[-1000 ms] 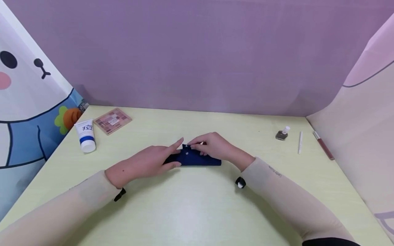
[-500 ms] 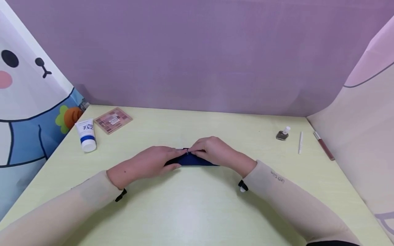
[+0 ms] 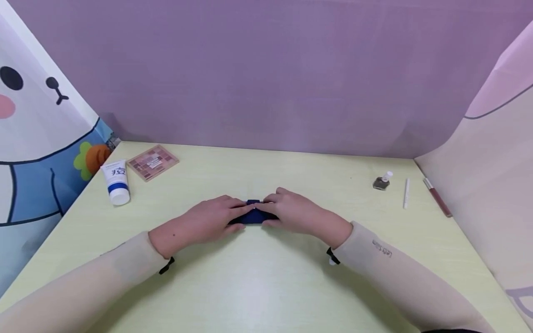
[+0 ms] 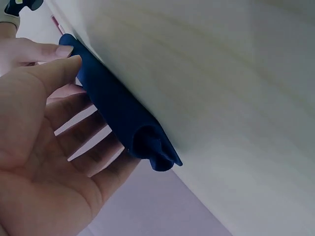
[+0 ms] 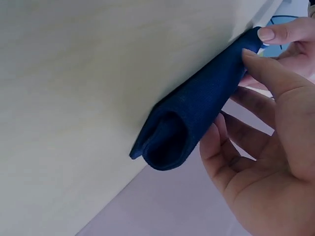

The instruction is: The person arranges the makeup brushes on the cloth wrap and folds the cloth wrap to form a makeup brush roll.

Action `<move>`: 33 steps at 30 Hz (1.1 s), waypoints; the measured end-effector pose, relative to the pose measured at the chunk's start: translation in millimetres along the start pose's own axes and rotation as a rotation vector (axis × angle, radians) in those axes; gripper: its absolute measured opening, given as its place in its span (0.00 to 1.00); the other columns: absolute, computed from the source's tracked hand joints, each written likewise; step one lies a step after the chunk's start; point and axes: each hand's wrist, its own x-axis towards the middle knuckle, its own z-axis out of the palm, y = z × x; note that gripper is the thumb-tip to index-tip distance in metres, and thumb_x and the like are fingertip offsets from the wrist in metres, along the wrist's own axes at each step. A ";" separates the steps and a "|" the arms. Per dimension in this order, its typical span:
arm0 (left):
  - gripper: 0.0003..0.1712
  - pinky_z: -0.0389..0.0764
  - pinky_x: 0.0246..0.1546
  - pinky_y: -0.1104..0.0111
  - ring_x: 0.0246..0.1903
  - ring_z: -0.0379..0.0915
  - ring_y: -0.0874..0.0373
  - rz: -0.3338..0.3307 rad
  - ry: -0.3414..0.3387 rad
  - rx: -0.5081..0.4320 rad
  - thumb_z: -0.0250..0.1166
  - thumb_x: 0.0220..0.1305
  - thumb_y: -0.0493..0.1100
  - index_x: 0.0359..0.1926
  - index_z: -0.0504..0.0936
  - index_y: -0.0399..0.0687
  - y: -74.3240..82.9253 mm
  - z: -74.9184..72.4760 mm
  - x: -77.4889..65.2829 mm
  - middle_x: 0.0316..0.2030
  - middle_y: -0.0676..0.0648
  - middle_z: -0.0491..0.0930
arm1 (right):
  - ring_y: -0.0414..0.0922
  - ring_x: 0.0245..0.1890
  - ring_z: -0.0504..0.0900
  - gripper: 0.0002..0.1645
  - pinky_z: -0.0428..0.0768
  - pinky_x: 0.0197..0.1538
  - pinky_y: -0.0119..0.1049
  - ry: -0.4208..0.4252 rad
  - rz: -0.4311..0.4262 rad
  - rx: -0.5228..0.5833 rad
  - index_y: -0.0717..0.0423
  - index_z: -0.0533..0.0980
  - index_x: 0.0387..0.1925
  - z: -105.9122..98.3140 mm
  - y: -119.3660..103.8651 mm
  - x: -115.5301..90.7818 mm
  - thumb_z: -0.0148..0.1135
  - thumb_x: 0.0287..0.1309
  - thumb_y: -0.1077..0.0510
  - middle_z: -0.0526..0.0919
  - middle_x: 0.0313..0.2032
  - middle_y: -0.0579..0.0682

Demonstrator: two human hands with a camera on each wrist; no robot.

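A dark blue soft fabric pouch (image 3: 253,217), rolled into a tube, lies at the middle of the table with a small tab at its upper edge. My left hand (image 3: 208,220) holds its left part, thumb on the near side and fingers on the far side. From the right, my right hand (image 3: 300,215) grips it the same way, and the two hands' fingertips nearly meet at the tab. In the left wrist view the open end of the pouch (image 4: 115,98) shows folded layers; the right wrist view shows the pouch's other end (image 5: 197,103), hollow. Fingers partly cover the tab.
At the table's (image 3: 258,286) back left are a white tube (image 3: 116,182) with a blue band and a pink palette (image 3: 152,163). On the right stand or lie a small dark bottle (image 3: 381,181) with white cap, a white stick (image 3: 406,193) and a reddish-brown tube (image 3: 438,198).
My right hand has moved from pinching the tab to gripping the pouch's right side. The tab has come down against the roll. My left hand has shifted slightly right.
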 end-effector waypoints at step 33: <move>0.31 0.80 0.66 0.45 0.69 0.73 0.39 -0.006 -0.057 -0.114 0.63 0.80 0.52 0.77 0.73 0.50 5.4 -8.0 2.6 0.72 0.39 0.75 | 0.48 0.48 0.85 0.25 0.87 0.52 0.38 0.043 -0.092 -0.170 0.46 0.83 0.67 2.0 -2.8 2.9 0.69 0.72 0.47 0.89 0.53 0.48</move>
